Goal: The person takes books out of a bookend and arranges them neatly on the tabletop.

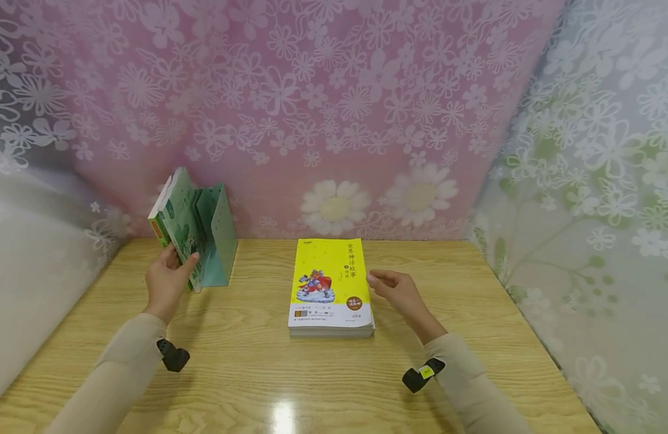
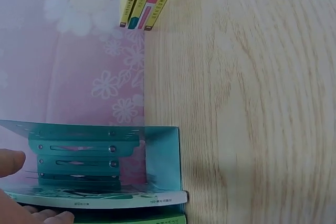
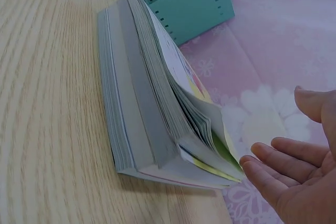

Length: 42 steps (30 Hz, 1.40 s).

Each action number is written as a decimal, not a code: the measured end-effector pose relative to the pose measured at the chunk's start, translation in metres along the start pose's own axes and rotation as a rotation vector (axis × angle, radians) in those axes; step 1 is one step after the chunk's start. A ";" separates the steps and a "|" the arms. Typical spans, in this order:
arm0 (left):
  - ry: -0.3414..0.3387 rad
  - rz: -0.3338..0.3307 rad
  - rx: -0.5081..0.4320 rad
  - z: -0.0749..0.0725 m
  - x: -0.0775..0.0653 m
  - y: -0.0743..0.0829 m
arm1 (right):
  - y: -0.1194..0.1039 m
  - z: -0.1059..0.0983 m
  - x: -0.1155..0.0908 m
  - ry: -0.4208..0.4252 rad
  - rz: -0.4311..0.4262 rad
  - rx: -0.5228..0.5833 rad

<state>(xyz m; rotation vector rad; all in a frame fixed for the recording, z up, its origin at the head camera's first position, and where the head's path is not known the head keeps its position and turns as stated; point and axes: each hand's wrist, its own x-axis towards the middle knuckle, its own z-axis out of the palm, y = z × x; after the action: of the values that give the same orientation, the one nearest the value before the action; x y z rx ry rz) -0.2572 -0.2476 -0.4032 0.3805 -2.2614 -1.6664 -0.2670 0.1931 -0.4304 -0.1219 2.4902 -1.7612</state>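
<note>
On the left, my left hand (image 1: 170, 278) holds a green-covered book (image 1: 183, 223) upright, its thumb along the cover and its fingers on the other side. In the left wrist view those fingers lie between this book's white spine (image 2: 121, 200) and a second green book (image 2: 168, 219). A teal metal bookend (image 1: 221, 235) stands just to the right of the books. Mid-table lies a stack of thick books, topped by a yellow-covered book (image 1: 328, 277). My right hand (image 1: 401, 295) is at the stack's right edge, fingers extended, thumb apart, holding nothing.
The wooden table (image 1: 247, 380) runs back to a pink flowered curtain (image 1: 323, 120). Pale flowered sheets flank it on the left and on the right (image 1: 599, 253). A small black camera sits on each wrist. At the stack, some page corners (image 3: 210, 129) bend apart.
</note>
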 end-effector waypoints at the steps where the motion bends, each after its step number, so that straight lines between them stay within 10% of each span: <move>1: 0.012 -0.004 -0.005 0.001 0.001 0.000 | -0.001 0.001 -0.001 -0.004 -0.003 0.011; 18: 0.282 -0.018 -0.062 0.025 0.017 -0.018 | -0.002 0.020 -0.011 -0.065 -0.068 0.080; 42: 0.325 0.003 0.000 0.015 0.006 -0.024 | -0.004 0.023 -0.013 -0.123 -0.116 0.112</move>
<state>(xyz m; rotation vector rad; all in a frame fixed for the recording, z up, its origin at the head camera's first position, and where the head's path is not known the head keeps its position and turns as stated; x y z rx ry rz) -0.2676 -0.2432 -0.4295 0.6002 -2.0211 -1.4792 -0.2517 0.1721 -0.4339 -0.3620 2.3368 -1.8709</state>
